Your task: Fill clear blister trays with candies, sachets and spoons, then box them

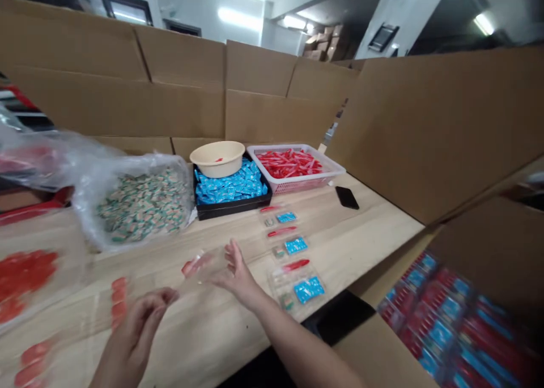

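Observation:
A clear plastic tray (215, 265) with something red at its far left end is held up over the table, smeared by motion. My right hand (240, 274) grips its right side, thumb and fingers around the edge. My left hand (138, 328) has its fingers pressed together at the tray's near left corner. Right of my hands lie three clear trays in a row; the nearest holds a red pen-like stick (296, 265), a blue packet (309, 289) and a small greenish piece (288, 302). Left of them are more clear trays with red rounded pieces (119, 298).
Behind are a plastic-lined box of small green-and-tan pieces (142, 204), a black bin (233, 208) of blue packets under a cream bowl (217, 158), and a white basket (293, 181) of red sticks. A phone (347, 197) lies right. Filled packs (442, 331) stand in a carton. Cardboard walls surround the table.

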Tool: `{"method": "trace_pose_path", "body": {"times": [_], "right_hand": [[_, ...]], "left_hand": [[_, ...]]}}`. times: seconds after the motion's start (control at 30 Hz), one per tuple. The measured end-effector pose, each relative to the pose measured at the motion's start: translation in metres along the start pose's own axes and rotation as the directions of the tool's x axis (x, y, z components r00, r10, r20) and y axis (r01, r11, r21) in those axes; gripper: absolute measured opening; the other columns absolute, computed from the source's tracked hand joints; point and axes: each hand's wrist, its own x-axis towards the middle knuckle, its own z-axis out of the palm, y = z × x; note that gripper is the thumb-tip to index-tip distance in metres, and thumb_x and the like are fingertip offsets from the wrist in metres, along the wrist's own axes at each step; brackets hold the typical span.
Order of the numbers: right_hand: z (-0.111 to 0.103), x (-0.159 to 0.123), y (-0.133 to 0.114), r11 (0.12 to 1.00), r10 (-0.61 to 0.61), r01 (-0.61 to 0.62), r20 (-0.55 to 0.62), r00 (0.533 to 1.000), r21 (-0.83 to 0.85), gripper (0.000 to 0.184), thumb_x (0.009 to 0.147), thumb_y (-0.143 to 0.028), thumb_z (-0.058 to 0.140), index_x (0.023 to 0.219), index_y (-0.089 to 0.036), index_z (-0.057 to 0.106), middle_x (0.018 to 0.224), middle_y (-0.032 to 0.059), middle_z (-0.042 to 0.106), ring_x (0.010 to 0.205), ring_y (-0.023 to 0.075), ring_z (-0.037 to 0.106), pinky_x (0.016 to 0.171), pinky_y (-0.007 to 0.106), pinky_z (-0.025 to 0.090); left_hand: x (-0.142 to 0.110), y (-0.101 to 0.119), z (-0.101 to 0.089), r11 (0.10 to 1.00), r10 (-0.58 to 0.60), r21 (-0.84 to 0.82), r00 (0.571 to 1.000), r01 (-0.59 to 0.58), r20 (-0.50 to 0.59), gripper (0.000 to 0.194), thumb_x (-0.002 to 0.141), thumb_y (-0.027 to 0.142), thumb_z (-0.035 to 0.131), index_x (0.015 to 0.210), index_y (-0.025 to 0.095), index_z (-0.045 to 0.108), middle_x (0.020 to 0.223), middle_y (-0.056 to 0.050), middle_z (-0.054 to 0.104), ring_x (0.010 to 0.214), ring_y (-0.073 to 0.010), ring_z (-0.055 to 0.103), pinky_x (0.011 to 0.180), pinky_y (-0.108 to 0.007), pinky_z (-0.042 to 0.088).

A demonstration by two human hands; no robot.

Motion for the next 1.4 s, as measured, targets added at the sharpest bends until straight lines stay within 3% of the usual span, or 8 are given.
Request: {"method": "trace_pose_path", "body": {"times": [0.2, 0.43, 0.63, 0.83, 0.97, 1.13, 1.27, 1.4], "right_hand": [[-0.08, -0.02, -0.029, 0.901, 0.27, -0.193, -0.152, 0.951, 0.389, 0.057, 0.065, -0.033, 0.061, 0.117, -0.023, 0.04, 0.094, 0.0042, 0.054, 0.057, 0.0085, 0.054, 0.052, 0.023, 0.044], [-0.212, -0.064, -0.006, 0.869, 0.119, -0.331, -0.493, 0.862, -0.368, 0.046, 0.067, -0.031, 0.055, 0.109, -0.013, 0.05, 0.078, 0.0027, 0.054, 0.052, 0.0103, 0.045, 0.054, 0.028, 0.041], [-0.208, -0.062, 0.027, 0.627, -0.054, -0.294, -0.417, 0.907, -0.721, 0.038, 0.077, -0.032, 0.042, 0.106, -0.009, 0.054, 0.092, 0.0108, 0.054, 0.084, 0.0196, 0.052, 0.077, 0.032, 0.041], [-0.192, -0.065, 0.033, 0.28, -0.075, -0.499, -0.537, 0.84, -0.82, 0.037, 0.082, -0.03, 0.036, 0.11, -0.013, 0.052, 0.101, 0.0134, 0.055, 0.092, 0.0267, 0.047, 0.076, 0.038, 0.038], [-0.192, -0.07, 0.04, 0.3, -0.055, -0.403, -0.438, 0.897, -0.865, 0.037, 0.083, -0.031, 0.033, 0.107, -0.01, 0.053, 0.096, 0.014, 0.057, 0.09, 0.0252, 0.049, 0.077, 0.037, 0.039], [-0.164, -0.066, 0.031, 0.354, -0.184, -0.258, -0.338, 0.923, -0.899, 0.049, 0.08, -0.039, 0.035, 0.111, -0.004, 0.048, 0.101, 0.0205, 0.051, 0.095, 0.0314, 0.046, 0.079, 0.045, 0.039], [-0.072, -0.055, -0.011, 0.439, -0.373, 0.069, -0.112, 0.921, -0.896, 0.052, 0.078, -0.04, 0.04, 0.119, -0.008, 0.041, 0.117, 0.021, 0.042, 0.108, 0.0332, 0.038, 0.085, 0.049, 0.035], [0.039, -0.043, -0.031, 0.572, -0.228, 0.583, 0.571, 0.788, -0.577, 0.041, 0.078, -0.027, 0.047, 0.118, -0.018, 0.043, 0.116, 0.0114, 0.047, 0.105, 0.0224, 0.044, 0.087, 0.036, 0.039]], "left_hand": [[-0.01, 0.069, 0.073, 0.75, -0.251, -0.58, 0.948, 0.317, 0.194, 0.034, 0.071, 0.053, 0.049, 0.077, 0.019, 0.051, 0.095, -0.005, 0.061, 0.09, -0.0196, 0.058, 0.083, -0.035, 0.046], [-0.007, 0.083, 0.179, 0.724, -0.355, -0.204, 0.61, 0.659, 0.709, 0.031, 0.067, 0.044, 0.053, 0.07, 0.015, 0.044, 0.058, 0.002, 0.051, 0.044, -0.0096, 0.052, 0.039, -0.019, 0.038], [0.008, 0.067, 0.197, 0.882, -0.299, -0.141, 0.763, 0.451, 0.573, 0.029, 0.073, 0.034, 0.049, 0.094, 0.015, 0.042, 0.058, 0.006, 0.046, 0.039, -0.0074, 0.045, 0.036, -0.018, 0.034], [0.02, 0.072, 0.212, 0.965, -0.135, -0.125, 0.844, 0.231, 0.519, 0.025, 0.075, 0.022, 0.048, 0.099, 0.016, 0.047, 0.069, -0.001, 0.054, 0.059, -0.0129, 0.053, 0.057, -0.024, 0.043], [0.006, 0.06, 0.181, 0.991, -0.026, -0.1, 0.874, 0.084, 0.485, 0.043, 0.075, 0.023, 0.05, 0.117, 0.018, 0.038, 0.088, -0.006, 0.057, 0.078, -0.0167, 0.055, 0.071, -0.028, 0.045], [-0.058, -0.025, 0.035, 0.895, 0.046, 0.44, 0.996, -0.076, 0.078, 0.032, 0.076, 0.034, 0.05, 0.106, 0.023, 0.052, 0.101, -0.01, 0.053, 0.095, -0.025, 0.05, 0.081, -0.04, 0.042], [-0.097, -0.072, -0.042, 0.67, -0.004, 0.742, 1.0, 0.008, -0.007, 0.034, 0.071, 0.038, 0.055, 0.1, 0.021, 0.057, 0.108, -0.013, 0.05, 0.1, -0.0323, 0.045, 0.081, -0.047, 0.039], [-0.086, -0.076, -0.035, 0.671, -0.072, 0.741, 0.997, 0.041, 0.01, 0.02, 0.08, 0.028, 0.042, 0.084, 0.019, 0.06, 0.096, -0.009, 0.055, 0.092, -0.0244, 0.049, 0.08, -0.041, 0.039]]}}
